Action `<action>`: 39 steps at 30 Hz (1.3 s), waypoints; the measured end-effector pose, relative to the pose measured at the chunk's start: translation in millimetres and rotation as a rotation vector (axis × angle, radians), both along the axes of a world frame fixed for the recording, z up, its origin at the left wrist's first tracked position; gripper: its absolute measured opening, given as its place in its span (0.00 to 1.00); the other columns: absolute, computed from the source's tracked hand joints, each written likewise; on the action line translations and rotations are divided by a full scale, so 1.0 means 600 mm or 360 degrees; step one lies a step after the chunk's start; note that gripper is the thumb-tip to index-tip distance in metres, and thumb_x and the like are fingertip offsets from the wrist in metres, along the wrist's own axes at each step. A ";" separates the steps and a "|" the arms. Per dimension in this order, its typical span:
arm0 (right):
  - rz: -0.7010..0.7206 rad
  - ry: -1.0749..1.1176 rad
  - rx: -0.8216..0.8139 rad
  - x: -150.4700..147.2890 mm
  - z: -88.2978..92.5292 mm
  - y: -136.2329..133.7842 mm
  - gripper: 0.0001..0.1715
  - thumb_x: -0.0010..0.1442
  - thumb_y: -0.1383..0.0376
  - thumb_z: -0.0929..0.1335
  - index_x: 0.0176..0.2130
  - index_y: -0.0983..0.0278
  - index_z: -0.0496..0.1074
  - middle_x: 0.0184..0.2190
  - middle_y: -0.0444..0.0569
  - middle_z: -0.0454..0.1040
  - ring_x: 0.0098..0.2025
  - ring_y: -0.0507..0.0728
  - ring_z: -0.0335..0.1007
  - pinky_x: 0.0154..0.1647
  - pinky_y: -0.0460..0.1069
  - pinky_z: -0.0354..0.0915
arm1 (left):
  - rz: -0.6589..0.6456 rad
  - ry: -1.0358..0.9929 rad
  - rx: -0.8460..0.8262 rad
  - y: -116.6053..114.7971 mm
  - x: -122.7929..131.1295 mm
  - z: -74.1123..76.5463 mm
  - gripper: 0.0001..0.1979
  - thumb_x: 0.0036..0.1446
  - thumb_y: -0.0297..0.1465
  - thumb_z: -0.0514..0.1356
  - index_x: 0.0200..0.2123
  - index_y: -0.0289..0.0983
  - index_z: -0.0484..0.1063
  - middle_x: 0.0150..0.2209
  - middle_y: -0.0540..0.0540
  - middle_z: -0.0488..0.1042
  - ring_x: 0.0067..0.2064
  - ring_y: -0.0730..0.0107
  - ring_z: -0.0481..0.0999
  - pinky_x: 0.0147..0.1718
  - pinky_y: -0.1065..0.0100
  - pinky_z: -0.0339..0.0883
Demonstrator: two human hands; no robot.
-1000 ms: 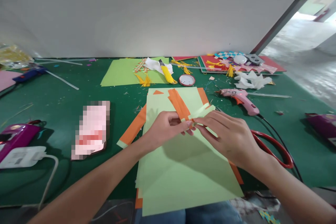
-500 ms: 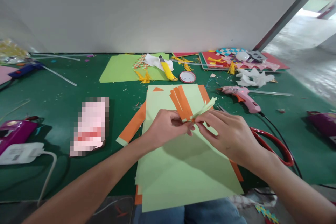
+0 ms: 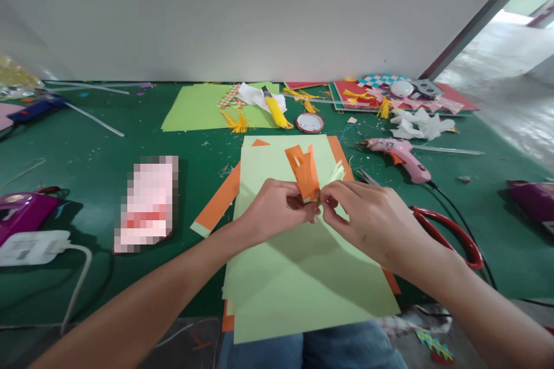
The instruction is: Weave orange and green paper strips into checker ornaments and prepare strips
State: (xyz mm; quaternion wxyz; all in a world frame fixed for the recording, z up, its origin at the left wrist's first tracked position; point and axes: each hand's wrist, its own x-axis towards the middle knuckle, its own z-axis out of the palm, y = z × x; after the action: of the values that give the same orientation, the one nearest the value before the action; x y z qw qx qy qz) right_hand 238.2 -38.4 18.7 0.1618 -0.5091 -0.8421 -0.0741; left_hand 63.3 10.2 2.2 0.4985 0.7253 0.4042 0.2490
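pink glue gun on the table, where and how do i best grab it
Best by its handle, probably from the near right side: the pink glue gun lies on its side with the handle angled toward you, and its nozzle points left, away from that grip. Mind the orange trigger.

My left hand (image 3: 277,207) pinches some orange paper strips (image 3: 305,176) above a stack of pale green paper (image 3: 311,288), and the fingertips of my right hand (image 3: 367,216) meet at their lower end, pale green strips (image 3: 337,172) poking out behind my knuckles. My right arm partly hides the red-handled scissors (image 3: 478,256); beyond them lies a pink glue gun (image 3: 404,155). Past the stack are a yellow cutter (image 3: 277,112) and a round lid (image 3: 310,123).
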 end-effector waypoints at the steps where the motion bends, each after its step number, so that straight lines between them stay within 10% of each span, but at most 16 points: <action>1: -0.0008 -0.0018 0.0012 -0.002 0.000 0.000 0.08 0.59 0.68 0.62 0.30 0.64 0.69 0.23 0.43 0.73 0.23 0.52 0.68 0.23 0.49 0.49 | 0.0008 0.0015 0.0000 0.000 0.000 -0.001 0.06 0.49 0.28 0.61 0.24 0.34 0.77 0.24 0.48 0.79 0.27 0.67 0.78 0.26 0.73 0.69; 25: -0.0260 0.0149 0.0221 0.032 0.011 0.006 0.01 0.53 0.69 0.64 0.29 0.63 0.64 0.16 0.39 0.62 0.18 0.49 0.58 0.21 0.46 0.50 | 0.0031 -0.0099 -0.0319 0.002 -0.003 0.006 0.07 0.52 0.29 0.62 0.24 0.35 0.77 0.25 0.47 0.79 0.29 0.68 0.80 0.32 0.73 0.73; 39: -0.0526 0.0065 0.0027 0.094 0.004 -0.042 0.13 0.63 0.57 0.63 0.36 0.62 0.71 0.24 0.43 0.74 0.24 0.51 0.68 0.25 0.46 0.57 | 0.0011 -0.0273 -0.0394 0.012 -0.013 0.000 0.12 0.55 0.38 0.63 0.30 0.33 0.75 0.27 0.46 0.79 0.29 0.70 0.79 0.29 0.73 0.72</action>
State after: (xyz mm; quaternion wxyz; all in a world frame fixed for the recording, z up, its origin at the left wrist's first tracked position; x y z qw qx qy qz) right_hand 294.8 -63.9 20.8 0.1688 -0.6407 -0.7428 -0.0964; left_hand 55.7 17.6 2.3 0.6160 0.6330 0.3902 0.2599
